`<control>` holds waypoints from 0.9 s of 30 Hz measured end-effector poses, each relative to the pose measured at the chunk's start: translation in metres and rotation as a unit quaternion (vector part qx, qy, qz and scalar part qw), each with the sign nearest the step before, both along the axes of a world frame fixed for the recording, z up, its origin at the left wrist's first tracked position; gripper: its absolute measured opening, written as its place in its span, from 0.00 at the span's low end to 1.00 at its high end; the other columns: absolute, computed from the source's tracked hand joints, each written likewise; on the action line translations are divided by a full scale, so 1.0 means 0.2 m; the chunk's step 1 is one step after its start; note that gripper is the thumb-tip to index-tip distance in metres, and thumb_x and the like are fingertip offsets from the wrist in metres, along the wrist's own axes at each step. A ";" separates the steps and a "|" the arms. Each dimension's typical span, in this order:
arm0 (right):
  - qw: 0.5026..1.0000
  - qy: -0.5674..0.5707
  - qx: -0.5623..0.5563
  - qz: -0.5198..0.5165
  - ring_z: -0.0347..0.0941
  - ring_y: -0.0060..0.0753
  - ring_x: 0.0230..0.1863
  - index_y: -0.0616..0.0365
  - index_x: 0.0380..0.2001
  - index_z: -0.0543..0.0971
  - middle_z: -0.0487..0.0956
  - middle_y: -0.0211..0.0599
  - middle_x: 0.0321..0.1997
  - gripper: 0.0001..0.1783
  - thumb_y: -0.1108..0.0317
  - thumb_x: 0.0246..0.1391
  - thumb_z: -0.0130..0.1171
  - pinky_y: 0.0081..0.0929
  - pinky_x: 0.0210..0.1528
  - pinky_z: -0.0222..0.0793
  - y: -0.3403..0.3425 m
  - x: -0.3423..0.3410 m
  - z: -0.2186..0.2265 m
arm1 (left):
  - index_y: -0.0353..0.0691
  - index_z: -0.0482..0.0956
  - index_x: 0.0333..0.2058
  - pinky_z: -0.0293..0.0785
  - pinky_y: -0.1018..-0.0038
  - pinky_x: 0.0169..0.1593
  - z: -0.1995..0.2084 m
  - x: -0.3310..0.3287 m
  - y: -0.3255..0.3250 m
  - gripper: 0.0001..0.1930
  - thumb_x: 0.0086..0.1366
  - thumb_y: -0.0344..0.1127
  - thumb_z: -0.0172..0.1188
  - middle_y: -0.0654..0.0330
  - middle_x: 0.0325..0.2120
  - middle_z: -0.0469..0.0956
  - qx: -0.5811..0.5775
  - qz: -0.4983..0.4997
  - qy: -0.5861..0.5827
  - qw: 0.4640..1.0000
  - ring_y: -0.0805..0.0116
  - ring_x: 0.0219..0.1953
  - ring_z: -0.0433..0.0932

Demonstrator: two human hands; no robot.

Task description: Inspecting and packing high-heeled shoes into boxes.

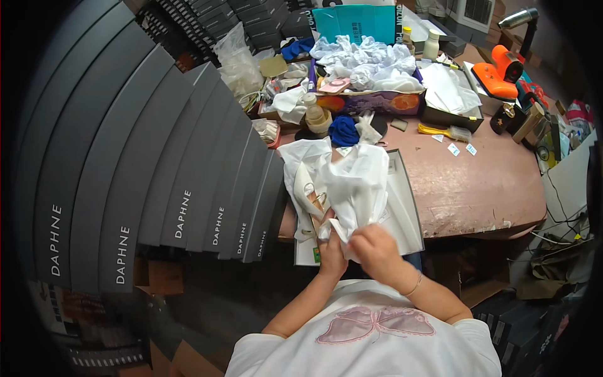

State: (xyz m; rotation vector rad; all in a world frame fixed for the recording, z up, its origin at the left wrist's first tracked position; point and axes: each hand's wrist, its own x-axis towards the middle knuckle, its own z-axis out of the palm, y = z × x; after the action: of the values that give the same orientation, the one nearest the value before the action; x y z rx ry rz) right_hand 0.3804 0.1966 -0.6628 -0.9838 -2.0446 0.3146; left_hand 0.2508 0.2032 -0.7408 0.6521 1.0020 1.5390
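Observation:
Above an open shoebox [411,188], my right hand [375,252] pinches the lower edge of a crumpled sheet of white tissue paper [358,182]. My left hand [333,254] is closed on the same sheet's left edge, close beside my right. What the tissue covers is hidden. To the left of the sheet lies a white pointed shoe [304,182] with a metal ring or buckle, resting on more tissue at the box's left side. Part of the shoe is hidden by the sheet and my left fingers.
Tall stacks of dark grey shoeboxes [125,157] rise on my left. Behind the box are a blue cloth [343,131], a glue bottle [316,116] and a carton [370,102] of crumpled tissue. A yellow-handled brush [443,132] and an orange tool [499,72] lie right on the pink table [465,195].

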 end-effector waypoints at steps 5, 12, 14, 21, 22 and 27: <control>0.796 0.313 -0.485 0.182 0.73 0.33 0.47 0.62 0.47 0.74 0.72 0.37 0.49 0.20 0.76 0.49 0.64 0.29 0.40 0.76 -0.13 0.08 0.12 | 0.37 0.66 0.58 0.73 0.66 0.52 -0.02 -0.10 -0.05 0.25 0.70 0.48 0.50 0.58 0.51 0.74 -0.145 -0.068 -0.149 0.976 0.64 0.49 0.76; 0.877 0.315 -0.359 0.050 0.74 0.31 0.43 0.58 0.53 0.72 0.78 0.38 0.47 0.23 0.65 0.55 0.63 0.29 0.39 0.74 0.13 0.32 -0.03 | 0.40 0.63 0.61 0.68 0.63 0.60 0.09 -0.20 -0.05 0.32 0.66 0.57 0.49 0.55 0.56 0.70 -0.117 -0.171 -0.155 0.966 0.59 0.56 0.71; 0.891 0.201 -0.403 0.052 0.77 0.37 0.36 0.59 0.47 0.77 0.81 0.41 0.35 0.18 0.62 0.56 0.61 0.31 0.38 0.72 0.10 0.23 -0.12 | 0.41 0.62 0.62 0.67 0.63 0.61 0.10 -0.17 -0.05 0.33 0.66 0.58 0.49 0.55 0.56 0.70 -0.116 -0.152 -0.118 0.974 0.59 0.57 0.70; 0.951 -0.032 -0.280 0.123 0.77 0.42 0.39 0.56 0.45 0.77 0.80 0.42 0.36 0.16 0.65 0.53 0.62 0.36 0.45 0.72 -0.06 0.32 -0.19 | 0.41 0.53 0.66 0.62 0.63 0.65 0.07 -0.34 0.08 0.35 0.68 0.56 0.48 0.57 0.64 0.59 -0.040 -0.185 -0.145 0.971 0.59 0.64 0.62; 0.931 0.139 -0.338 -0.015 0.78 0.39 0.39 0.56 0.48 0.77 0.80 0.41 0.37 0.19 0.66 0.52 0.64 0.34 0.46 0.72 0.01 0.41 -0.09 | 0.37 0.56 0.64 0.64 0.64 0.64 0.09 -0.41 0.06 0.35 0.68 0.56 0.48 0.53 0.61 0.64 -0.046 -0.210 -0.185 0.959 0.57 0.60 0.67; 0.867 0.110 -0.430 0.227 0.78 0.27 0.41 0.62 0.56 0.71 0.82 0.40 0.42 0.34 0.63 0.47 0.71 0.25 0.46 0.74 0.16 0.55 0.06 | 0.32 0.72 0.50 0.76 0.67 0.49 0.17 -0.42 0.05 0.29 0.71 0.56 0.42 0.53 0.43 0.77 -0.161 -0.329 -0.068 0.928 0.63 0.44 0.78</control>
State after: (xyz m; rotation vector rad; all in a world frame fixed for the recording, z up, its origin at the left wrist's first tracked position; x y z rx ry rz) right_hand 0.4908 0.2279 -0.6501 -0.8668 -1.8897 1.6176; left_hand 0.1667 0.2139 -0.7066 0.5596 0.7929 0.7945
